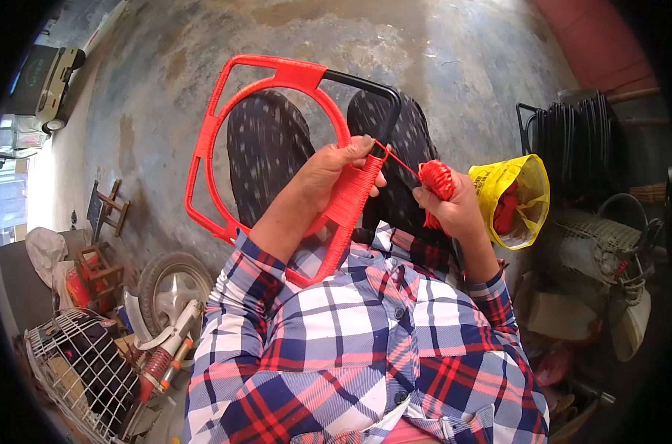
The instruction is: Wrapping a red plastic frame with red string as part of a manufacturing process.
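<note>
Stained concrete floor (439,59), carrying clutter along both sides.
Lying at left: small wooden stool (105,207), wheel (171,285), white wire basket (77,370); sitting at right: yellow plastic bag (517,196), black frames (580,144).

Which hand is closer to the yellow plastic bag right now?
Right. The right hand, holding a bundle of red cord, sits just left of the yellow plastic bag, almost touching it. The left hand grips the red frame, farther left.

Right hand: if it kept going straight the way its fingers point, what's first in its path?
Likely the wrapped side of the red frame. The right hand, holding a red cord bundle, points left along the taut strand toward it, where the left hand grips; depth unclear.
</note>
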Motion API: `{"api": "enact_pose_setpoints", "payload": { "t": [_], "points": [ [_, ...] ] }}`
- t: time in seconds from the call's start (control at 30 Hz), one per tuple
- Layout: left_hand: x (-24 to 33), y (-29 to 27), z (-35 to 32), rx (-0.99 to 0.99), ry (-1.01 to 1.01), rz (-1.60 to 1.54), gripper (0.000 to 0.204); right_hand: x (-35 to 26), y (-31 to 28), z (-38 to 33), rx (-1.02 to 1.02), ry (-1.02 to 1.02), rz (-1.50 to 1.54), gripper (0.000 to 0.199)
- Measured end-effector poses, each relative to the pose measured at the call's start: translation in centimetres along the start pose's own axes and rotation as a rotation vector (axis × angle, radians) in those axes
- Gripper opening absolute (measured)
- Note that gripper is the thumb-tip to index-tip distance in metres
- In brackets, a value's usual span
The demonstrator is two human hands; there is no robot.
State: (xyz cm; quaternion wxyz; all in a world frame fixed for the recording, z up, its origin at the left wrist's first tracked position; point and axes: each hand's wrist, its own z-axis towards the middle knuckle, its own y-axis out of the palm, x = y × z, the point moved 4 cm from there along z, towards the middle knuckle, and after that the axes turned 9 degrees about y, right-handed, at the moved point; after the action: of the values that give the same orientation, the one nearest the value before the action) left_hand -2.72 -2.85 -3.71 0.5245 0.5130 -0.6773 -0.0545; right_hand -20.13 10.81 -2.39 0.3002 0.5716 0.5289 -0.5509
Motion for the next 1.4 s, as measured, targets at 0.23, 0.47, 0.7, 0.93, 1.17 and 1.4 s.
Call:
{"api": "enact_pose_setpoints", "payload": {
  "t": [0.23,0.47,0.7,0.93,1.17,1.4],
  "points": [
    [-0.4,0.0,0.4,0.022,0.013,-0.045,0.049,-1.4,0.4,-0.9,-0.009,-0.116,-0.164,0.011],
    [-0.4,-0.3,0.7,0.013,0.000,-0.009,0.032,-1.0,0.4,-1.2,0.027,-0.164,-0.208,0.012],
    [-0.4,-0.1,0.8,0.011,0.036,-0.127,0.017,3.1,-0.5,-0.9,0.022,0.100,0.300,0.008],
    [-0.3,0.1,0.6,-0.048,0.049,-0.103,0.022,4.0,-0.9,0.2,0.046,0.158,0.423,0.008],
    [-0.3,0.4,0.3,-0.050,0.040,0.038,0.018,3.9,-1.9,0.7,0.086,0.232,0.348,0.008],
    [0.2,0.9,-2.3,-0.042,0.032,0.128,0.023,4.9,-0.1,0.5,0.096,0.173,0.334,0.018]
  ]
}}
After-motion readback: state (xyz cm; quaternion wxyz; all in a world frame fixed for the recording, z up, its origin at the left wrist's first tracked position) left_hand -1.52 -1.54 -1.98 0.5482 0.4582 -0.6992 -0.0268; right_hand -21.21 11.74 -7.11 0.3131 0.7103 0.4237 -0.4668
